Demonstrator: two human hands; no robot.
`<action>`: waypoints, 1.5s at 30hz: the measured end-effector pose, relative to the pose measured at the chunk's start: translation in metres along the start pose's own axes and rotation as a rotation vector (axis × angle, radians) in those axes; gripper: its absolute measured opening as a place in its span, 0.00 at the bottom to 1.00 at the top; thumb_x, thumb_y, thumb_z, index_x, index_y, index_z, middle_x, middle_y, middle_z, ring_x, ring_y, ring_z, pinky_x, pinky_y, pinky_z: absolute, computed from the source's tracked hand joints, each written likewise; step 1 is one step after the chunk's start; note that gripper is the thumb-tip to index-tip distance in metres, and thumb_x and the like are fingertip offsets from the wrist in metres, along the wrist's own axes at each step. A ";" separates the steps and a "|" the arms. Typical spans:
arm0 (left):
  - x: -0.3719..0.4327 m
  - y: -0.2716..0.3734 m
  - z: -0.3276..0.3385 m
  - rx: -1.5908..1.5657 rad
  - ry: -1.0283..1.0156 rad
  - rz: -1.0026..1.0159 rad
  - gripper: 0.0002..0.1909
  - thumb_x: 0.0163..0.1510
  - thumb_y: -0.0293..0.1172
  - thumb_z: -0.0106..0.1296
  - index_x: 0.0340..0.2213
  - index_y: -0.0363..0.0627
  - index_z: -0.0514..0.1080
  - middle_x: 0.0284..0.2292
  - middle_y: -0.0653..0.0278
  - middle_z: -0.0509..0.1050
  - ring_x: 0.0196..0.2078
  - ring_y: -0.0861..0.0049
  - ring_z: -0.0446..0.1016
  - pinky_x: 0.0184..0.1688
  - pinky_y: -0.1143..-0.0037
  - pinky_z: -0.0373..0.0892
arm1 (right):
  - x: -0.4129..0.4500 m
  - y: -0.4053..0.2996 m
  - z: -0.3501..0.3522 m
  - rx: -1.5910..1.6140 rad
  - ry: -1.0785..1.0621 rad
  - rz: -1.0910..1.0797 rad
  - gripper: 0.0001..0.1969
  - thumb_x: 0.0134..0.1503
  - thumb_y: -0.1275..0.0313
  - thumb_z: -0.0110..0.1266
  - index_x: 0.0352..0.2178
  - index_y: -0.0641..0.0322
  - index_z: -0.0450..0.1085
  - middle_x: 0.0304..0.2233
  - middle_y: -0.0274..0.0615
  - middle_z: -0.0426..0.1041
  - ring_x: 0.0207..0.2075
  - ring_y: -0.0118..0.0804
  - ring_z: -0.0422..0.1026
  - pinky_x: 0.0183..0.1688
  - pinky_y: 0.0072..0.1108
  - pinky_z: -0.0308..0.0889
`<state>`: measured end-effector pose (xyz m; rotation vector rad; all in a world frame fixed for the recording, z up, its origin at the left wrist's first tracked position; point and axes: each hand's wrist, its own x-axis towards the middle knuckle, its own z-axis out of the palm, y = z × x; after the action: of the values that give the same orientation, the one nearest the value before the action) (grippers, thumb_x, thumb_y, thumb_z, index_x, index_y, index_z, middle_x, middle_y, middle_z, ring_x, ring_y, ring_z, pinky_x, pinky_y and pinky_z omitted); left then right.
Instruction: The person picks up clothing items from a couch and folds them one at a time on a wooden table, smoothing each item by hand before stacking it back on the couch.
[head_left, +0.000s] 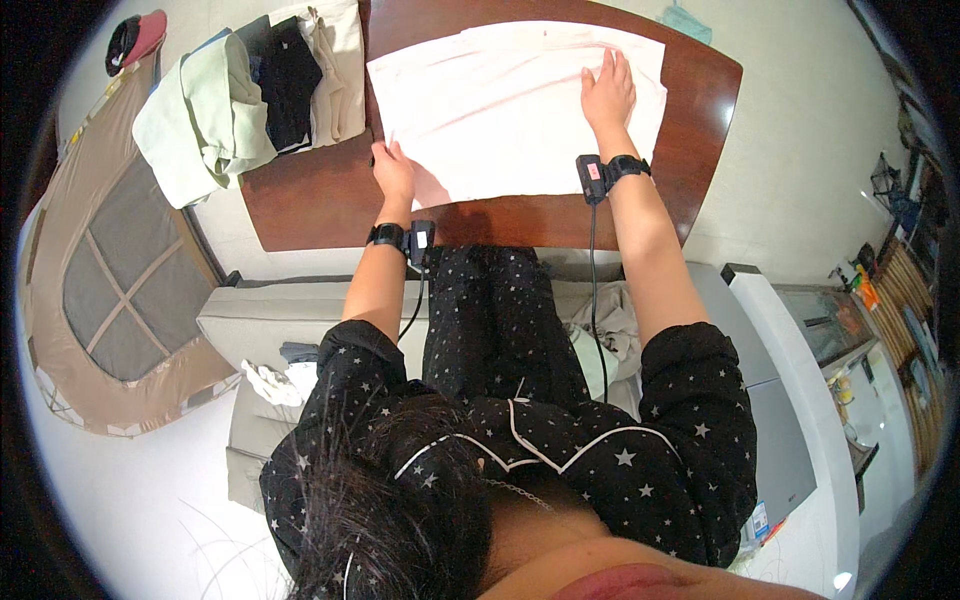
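Note:
A pale pinkish-white piece of cloth (502, 112), perhaps a folded garment, lies spread with light creases on a dark reddish-brown wooden table (315, 214). My left hand (393, 171) is at its near left corner, fingers curled in at the edge; it seems to pinch the cloth there. Flat on the right part of the cloth rests my right hand (609, 94), palm down with fingers spread. Each wrist wears a black strap with a small cabled box.
Left on the table are a light green cloth (202, 120), black folded clothing (289, 86) and cream fabric (341, 75). A beige mesh-windowed tent (135, 300) stands at the left. A grey sofa (270, 307) with clothes is behind the table. A teal item (686, 22) lies beyond it.

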<state>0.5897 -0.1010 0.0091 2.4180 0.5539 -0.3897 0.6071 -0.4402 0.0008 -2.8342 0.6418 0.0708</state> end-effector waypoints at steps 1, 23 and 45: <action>-0.002 -0.004 0.000 0.086 0.043 0.055 0.12 0.51 0.33 0.41 0.29 0.33 0.60 0.22 0.46 0.68 0.27 0.52 0.68 0.31 0.65 0.63 | -0.004 -0.001 -0.002 0.039 0.018 0.044 0.25 0.50 0.64 0.44 0.49 0.64 0.53 0.51 0.48 0.52 0.54 0.45 0.48 0.54 0.35 0.43; 0.117 0.054 -0.013 0.058 -0.042 0.097 0.36 0.34 0.39 0.60 0.41 0.29 0.56 0.39 0.46 0.64 0.41 0.58 0.64 0.41 0.68 0.61 | 0.034 0.033 -0.016 0.255 -0.258 0.335 0.36 0.40 0.61 0.59 0.49 0.59 0.52 0.40 0.46 0.66 0.44 0.44 0.64 0.47 0.36 0.53; 0.088 0.129 -0.120 0.071 -0.390 0.934 0.04 0.37 0.23 0.53 0.21 0.41 0.69 0.21 0.63 0.68 0.27 0.70 0.67 0.29 0.77 0.62 | 0.000 0.084 -0.137 1.044 -0.102 0.093 0.10 0.43 0.85 0.35 0.19 0.61 0.64 0.25 0.38 0.65 0.30 0.31 0.64 0.37 0.20 0.60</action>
<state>0.7449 -0.0926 0.1310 2.2768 -0.7506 -0.4376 0.5708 -0.5463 0.1163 -1.7850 0.5557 -0.0838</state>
